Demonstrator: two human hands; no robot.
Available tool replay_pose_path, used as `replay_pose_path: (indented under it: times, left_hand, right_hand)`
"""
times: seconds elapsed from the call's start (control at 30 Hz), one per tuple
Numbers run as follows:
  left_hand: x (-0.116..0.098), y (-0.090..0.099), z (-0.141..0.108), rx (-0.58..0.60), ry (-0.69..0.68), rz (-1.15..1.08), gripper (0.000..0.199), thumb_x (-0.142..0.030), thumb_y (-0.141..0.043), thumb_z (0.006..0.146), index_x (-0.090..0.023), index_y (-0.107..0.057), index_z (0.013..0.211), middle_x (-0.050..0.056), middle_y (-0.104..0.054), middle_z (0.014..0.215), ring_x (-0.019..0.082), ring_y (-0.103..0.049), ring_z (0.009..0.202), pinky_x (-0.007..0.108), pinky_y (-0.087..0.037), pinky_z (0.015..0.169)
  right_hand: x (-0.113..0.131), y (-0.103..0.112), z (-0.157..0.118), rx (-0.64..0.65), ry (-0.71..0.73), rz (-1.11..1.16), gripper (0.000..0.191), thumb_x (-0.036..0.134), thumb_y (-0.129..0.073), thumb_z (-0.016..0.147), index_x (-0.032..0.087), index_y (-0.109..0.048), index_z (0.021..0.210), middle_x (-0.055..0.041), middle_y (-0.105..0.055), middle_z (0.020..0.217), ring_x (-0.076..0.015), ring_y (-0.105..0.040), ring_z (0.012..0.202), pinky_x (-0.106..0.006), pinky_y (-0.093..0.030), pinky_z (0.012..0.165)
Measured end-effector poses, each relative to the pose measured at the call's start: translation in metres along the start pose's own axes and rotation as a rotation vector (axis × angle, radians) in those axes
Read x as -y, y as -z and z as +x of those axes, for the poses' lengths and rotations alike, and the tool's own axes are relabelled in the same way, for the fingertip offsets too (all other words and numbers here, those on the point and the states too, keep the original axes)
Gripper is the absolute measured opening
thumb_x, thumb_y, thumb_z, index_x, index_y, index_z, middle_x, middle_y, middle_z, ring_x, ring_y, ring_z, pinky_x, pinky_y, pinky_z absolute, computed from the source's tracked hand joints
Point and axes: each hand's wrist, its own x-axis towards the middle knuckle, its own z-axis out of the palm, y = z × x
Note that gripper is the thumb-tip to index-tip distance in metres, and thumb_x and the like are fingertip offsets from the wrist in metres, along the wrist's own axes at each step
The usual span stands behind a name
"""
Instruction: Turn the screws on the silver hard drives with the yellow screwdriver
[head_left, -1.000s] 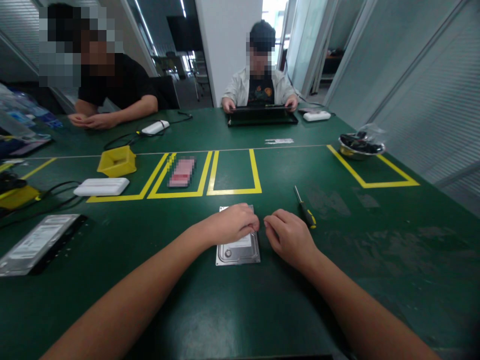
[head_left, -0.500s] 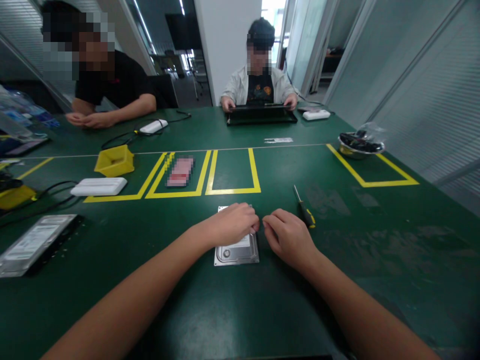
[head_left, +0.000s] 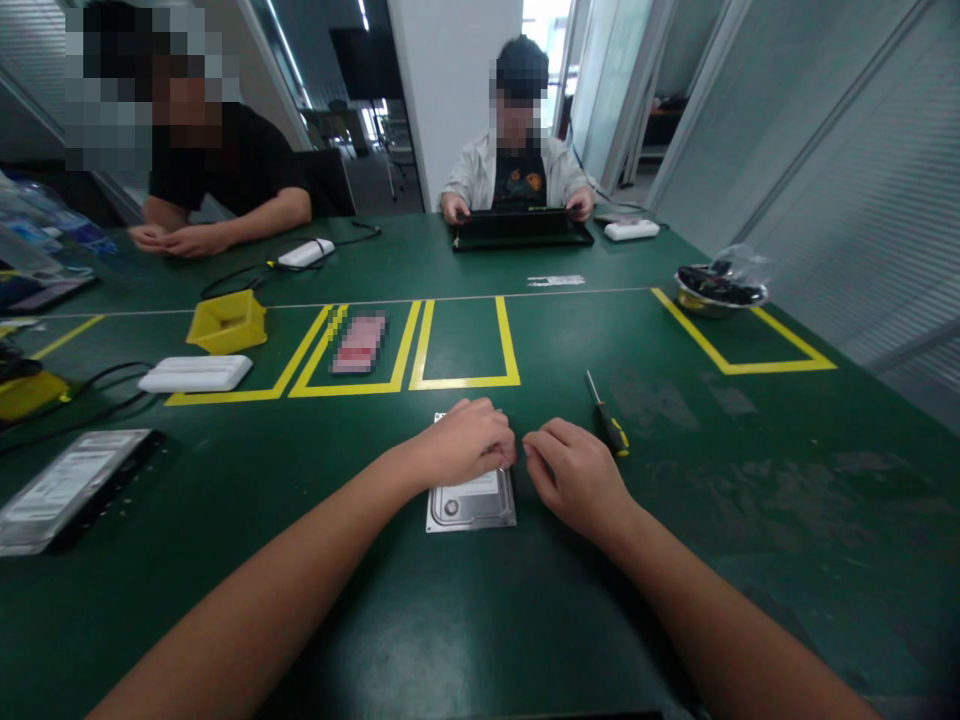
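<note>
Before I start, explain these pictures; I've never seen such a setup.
There is no machine: a person works bare-handed, seen in every picture from one camera worn on the head, looking forward and down. The left hand is over a silver hard drive on the green table; whether it holds anything is hidden. The curled right hand is beside it, nothing visible in it. A screwdriver lies near that hand, another drive to the left, and a yellow bin farther back.
</note>
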Motion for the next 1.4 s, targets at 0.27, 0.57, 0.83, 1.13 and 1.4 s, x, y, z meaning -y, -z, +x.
replay_pose_path:
  times: [0.27, 0.57, 0.83, 1.13, 1.4]
  left_hand:
    - [-0.004, 0.0, 0.002, -0.042, 0.057, -0.041, 0.008, -0.012, -0.067, 0.081, -0.019, -0.071, 0.082, -0.001, -0.071, 0.083, 0.017, -0.06, 0.083, 0.028, -0.04, 0.077]
    - [-0.014, -0.004, -0.033, -0.163, 0.125, -0.018, 0.014, -0.029, -0.058, 0.093, -0.02, -0.068, 0.095, 0.004, -0.069, 0.096, 0.021, -0.058, 0.095, 0.035, -0.042, 0.086]
    - [-0.019, -0.018, -0.055, -0.181, 0.029, 0.101, 0.042, -0.053, -0.053, 0.093, -0.021, -0.065, 0.118, 0.008, -0.068, 0.109, 0.025, -0.059, 0.105, 0.04, -0.036, 0.091]
    - [-0.019, -0.022, -0.055, -0.205, 0.008, 0.171, 0.047, -0.056, -0.052, 0.093, -0.02, -0.063, 0.121, 0.009, -0.067, 0.11, 0.026, -0.059, 0.105, 0.04, -0.035, 0.09]
    - [-0.021, -0.023, -0.054, -0.206, 0.012, 0.203, 0.047, -0.056, -0.054, 0.091, -0.02, -0.063, 0.12, 0.008, -0.067, 0.108, 0.027, -0.059, 0.104, 0.04, -0.036, 0.088]
  right_hand:
    - [0.0, 0.003, 0.0, 0.001, -0.007, 0.002, 0.021, 0.018, -0.048, 0.093, 0.016, -0.068, 0.086, -0.006, -0.059, 0.079, -0.0173, -0.054, 0.074, -0.029, -0.04, 0.072]
    - [-0.002, 0.005, 0.001, -0.01, -0.033, -0.045, 0.023, 0.02, -0.046, 0.095, 0.016, -0.068, 0.089, -0.0067, -0.06, 0.08, -0.0177, -0.055, 0.075, -0.03, -0.04, 0.072]
    - [-0.018, 0.017, 0.004, -0.048, -0.209, -0.307, 0.023, 0.029, -0.048, 0.096, 0.017, -0.066, 0.089, -0.0102, -0.062, 0.087, -0.0228, -0.054, 0.082, -0.035, -0.038, 0.072]
    - [-0.034, 0.031, 0.004, 0.027, -0.374, -0.518, 0.025, 0.036, -0.055, 0.091, 0.016, -0.065, 0.1, -0.0158, -0.06, 0.094, -0.0262, -0.052, 0.081, -0.034, -0.034, 0.062]
    - [-0.04, 0.03, 0.001, 0.109, -0.417, -0.533, 0.029, 0.038, -0.058, 0.089, 0.017, -0.062, 0.108, -0.016, -0.06, 0.097, -0.0258, -0.056, 0.08, -0.032, -0.034, 0.057]
